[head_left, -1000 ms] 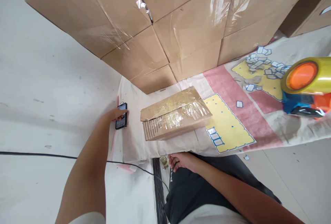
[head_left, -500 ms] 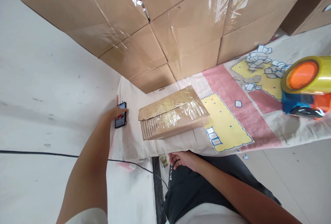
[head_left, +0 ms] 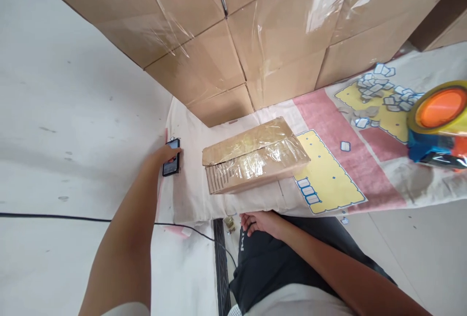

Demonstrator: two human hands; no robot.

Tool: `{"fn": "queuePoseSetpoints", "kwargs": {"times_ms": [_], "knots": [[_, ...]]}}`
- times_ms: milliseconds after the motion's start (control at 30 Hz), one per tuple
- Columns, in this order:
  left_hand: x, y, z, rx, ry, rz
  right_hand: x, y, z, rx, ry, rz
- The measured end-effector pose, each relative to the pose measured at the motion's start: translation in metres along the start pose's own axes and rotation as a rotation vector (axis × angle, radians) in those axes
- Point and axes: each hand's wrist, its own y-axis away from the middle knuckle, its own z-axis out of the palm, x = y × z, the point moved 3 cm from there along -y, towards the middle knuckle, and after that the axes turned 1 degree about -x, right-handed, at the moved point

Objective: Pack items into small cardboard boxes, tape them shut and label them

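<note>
- Pale floor, a printed cloth (head_left: 328,126) spread against stacked cardboard cartons (head_left: 255,28).
- Left hand (head_left: 164,154) rests on the phone (head_left: 171,164) at the cloth's left edge, fingers loosely curled over it; best to pinch both long sides.
- Right hand (head_left: 260,222) lies relaxed and empty on the lap.
- The taped box (head_left: 255,160) sits mid-cloth, 1 tape dispenser (head_left: 440,126) at the right.

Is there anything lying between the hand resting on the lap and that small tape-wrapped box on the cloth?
Nothing visible does. The right hand rests on the dark shorts just below the cloth's near edge, and only bare cloth lies between it and the taped box. The left hand is off to the side, on the phone.
</note>
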Motion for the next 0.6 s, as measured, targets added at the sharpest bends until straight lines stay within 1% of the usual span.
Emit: {"fn": "queuePoseSetpoints", "kwargs": {"times_ms": [100, 200, 300, 367, 400, 433, 467, 533, 600], "knots": [[0.001, 0.011, 0.002, -0.021, -0.001, -0.057, -0.005, 0.003, 0.011, 0.037, 0.123, -0.007], [0.007, 0.036, 0.006, 0.051, 0.010, -0.068, -0.017, 0.024, 0.032, 0.033, 0.291, -0.064], [0.010, 0.070, 0.020, 0.211, 0.009, -0.004, -0.035, 0.071, 0.047, -0.025, 0.524, -0.175], [0.006, 0.093, 0.034, 0.314, 0.005, 0.056, -0.050, 0.117, 0.041, -0.053, 0.710, -0.280], [0.003, 0.104, 0.041, 0.350, 0.004, 0.083, -0.059, 0.143, 0.033, -0.033, 0.776, -0.332], [-0.001, 0.112, 0.047, 0.379, 0.005, 0.101, -0.068, 0.170, 0.020, 0.028, 0.806, -0.380], [-0.004, 0.119, 0.052, 0.396, 0.008, 0.122, -0.077, 0.200, 0.005, 0.126, 0.809, -0.429], [-0.007, 0.129, 0.057, 0.444, 0.017, 0.169, -0.090, 0.265, -0.026, 0.399, 0.816, -0.525], [-0.005, 0.137, 0.059, 0.518, 0.031, 0.236, -0.091, 0.331, -0.054, 0.694, 0.841, -0.576]]}}
